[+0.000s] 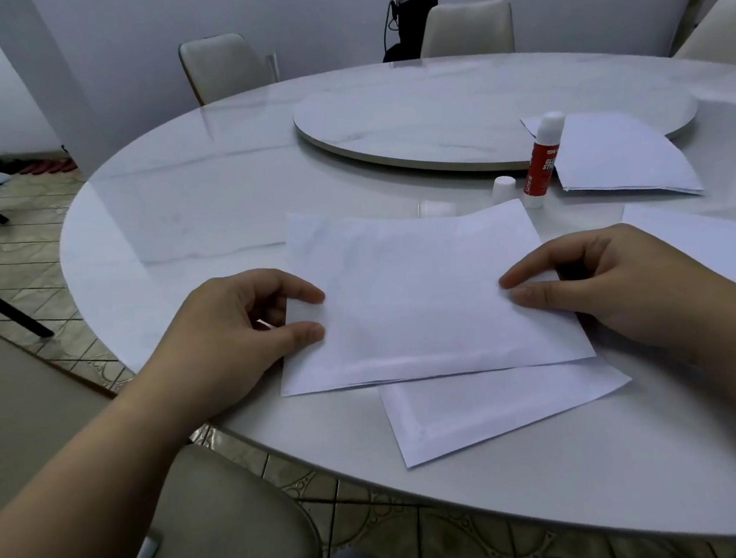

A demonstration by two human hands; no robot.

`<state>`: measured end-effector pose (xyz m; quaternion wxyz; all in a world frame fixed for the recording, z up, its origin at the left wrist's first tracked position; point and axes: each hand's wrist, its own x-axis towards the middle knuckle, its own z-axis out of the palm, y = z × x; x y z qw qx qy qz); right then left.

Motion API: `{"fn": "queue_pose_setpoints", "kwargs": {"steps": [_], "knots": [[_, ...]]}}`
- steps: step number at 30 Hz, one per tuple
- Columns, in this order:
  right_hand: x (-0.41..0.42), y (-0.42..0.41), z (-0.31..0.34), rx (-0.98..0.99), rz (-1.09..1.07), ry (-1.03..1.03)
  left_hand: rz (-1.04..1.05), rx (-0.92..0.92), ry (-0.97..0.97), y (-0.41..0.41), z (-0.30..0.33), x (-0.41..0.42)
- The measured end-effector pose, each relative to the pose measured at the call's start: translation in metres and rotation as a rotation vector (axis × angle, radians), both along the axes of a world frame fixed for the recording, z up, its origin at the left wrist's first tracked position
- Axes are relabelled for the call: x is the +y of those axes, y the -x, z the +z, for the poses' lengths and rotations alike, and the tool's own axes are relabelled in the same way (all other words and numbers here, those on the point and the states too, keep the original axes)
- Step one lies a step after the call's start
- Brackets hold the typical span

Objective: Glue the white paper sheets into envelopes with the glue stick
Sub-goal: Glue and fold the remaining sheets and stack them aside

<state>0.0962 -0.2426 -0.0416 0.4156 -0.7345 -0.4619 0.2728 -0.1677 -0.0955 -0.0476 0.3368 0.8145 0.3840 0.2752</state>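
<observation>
A folded white paper sheet (418, 300) lies on the round marble table (195, 206) in front of me. My left hand (244, 332) pinches its left edge between thumb and fingers. My right hand (621, 284) pinches its right edge the same way. A second folded white envelope (497, 406) lies partly under it, nearer the table's front edge. The red glue stick (542, 160) stands upright behind the sheet with its white tip exposed, and its white cap (503, 188) stands just to its left.
A stack of white sheets (617, 157) lies right of the glue stick, overlapping the lazy Susan (430, 113). Another white sheet (717, 246) lies at the far right. Chairs (221, 64) stand round the table, one close at my lower left.
</observation>
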Motion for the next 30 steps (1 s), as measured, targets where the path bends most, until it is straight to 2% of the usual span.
{"fn": "queue_pose_setpoints", "kwargs": {"steps": [20,30], "knots": [[0.0002,0.0007,0.0,-0.055,0.006,0.039,-0.039,0.082,0.012,0.0017,0.0007,0.0031],[0.0011,0.0053,0.0032,-0.146,0.001,0.062,-0.027,0.094,-0.018,0.0011,0.0,0.004]]}}
